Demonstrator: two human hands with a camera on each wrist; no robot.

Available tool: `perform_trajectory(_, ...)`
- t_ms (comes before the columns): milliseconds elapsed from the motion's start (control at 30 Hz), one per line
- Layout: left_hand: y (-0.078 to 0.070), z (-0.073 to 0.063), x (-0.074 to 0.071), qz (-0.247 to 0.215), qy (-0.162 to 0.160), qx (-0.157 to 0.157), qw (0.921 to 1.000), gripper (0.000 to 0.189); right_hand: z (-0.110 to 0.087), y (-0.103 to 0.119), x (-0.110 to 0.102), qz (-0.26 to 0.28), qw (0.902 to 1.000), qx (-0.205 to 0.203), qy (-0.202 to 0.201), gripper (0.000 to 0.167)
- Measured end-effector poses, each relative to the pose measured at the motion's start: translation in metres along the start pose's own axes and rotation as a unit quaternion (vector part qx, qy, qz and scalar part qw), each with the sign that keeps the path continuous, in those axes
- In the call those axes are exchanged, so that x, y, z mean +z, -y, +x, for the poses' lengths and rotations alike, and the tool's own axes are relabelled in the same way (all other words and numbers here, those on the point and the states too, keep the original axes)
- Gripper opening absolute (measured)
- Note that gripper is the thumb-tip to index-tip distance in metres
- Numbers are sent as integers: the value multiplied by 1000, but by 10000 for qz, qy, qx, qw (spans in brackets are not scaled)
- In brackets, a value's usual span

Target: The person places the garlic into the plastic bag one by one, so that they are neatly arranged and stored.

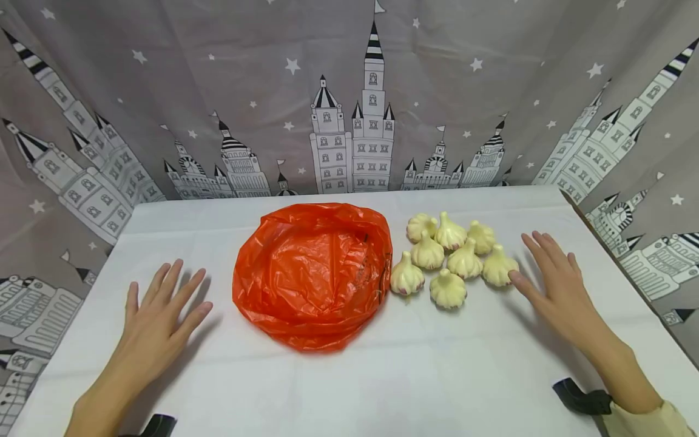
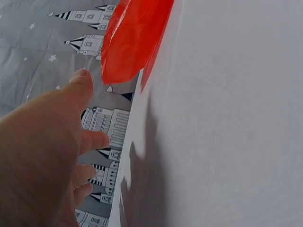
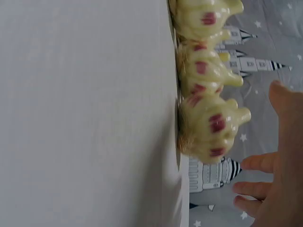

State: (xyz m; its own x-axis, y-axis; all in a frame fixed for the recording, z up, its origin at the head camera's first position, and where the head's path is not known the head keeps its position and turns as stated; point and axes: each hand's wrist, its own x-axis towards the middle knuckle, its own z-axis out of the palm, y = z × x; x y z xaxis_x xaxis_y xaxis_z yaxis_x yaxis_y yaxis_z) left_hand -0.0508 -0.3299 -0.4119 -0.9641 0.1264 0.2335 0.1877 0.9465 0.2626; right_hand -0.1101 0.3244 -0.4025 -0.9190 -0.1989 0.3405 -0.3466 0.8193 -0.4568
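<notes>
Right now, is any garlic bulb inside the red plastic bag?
No, all eight garlic bulbs sit on the white tabletop beside the red plastic bag.

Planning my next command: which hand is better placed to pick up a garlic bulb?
Probably the right hand: it hovers empty just beside the garlic bulbs. The left hand, also empty, is farther off, with the red bag lying between it and the bulbs.

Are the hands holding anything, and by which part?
Nothing is held. The left hand is spread, apart from the bag; the right hand is spread, apart from the garlic.
</notes>
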Motion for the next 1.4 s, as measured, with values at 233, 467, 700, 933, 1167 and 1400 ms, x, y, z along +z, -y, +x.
perform_trajectory(233, -7, 4, 1, -167, 71, 58, 9998, 64, 16, 14, 4, 299, 9989, -212, -306, 62)
perform_trajectory(467, -22, 11, 4, -293, 190, 180, 9992, 63, 21, 21, 4, 271, 9991, -78, -312, 52)
perform_trajectory(700, -38, 17, 11, -765, 163, 306, 9965, 55, 23, 25, 5, 317, 9986, 114, -401, 45)
perform_trajectory(933, -45, 18, 20, -1842, -90, -76, 9828, 34, 17, 22, 9, 374, 9957, 104, -842, 37)
perform_trajectory(1167, -49, 17, 21, -2297, -220, -690, 9706, 19, 17, 20, 15, 585, 9902, -26, -1268, 31)
perform_trajectory(1400, -54, 17, 28, -2562, -318, -757, 9631, 19, 12, 17, 16, 658, 9886, 165, -1343, 26)
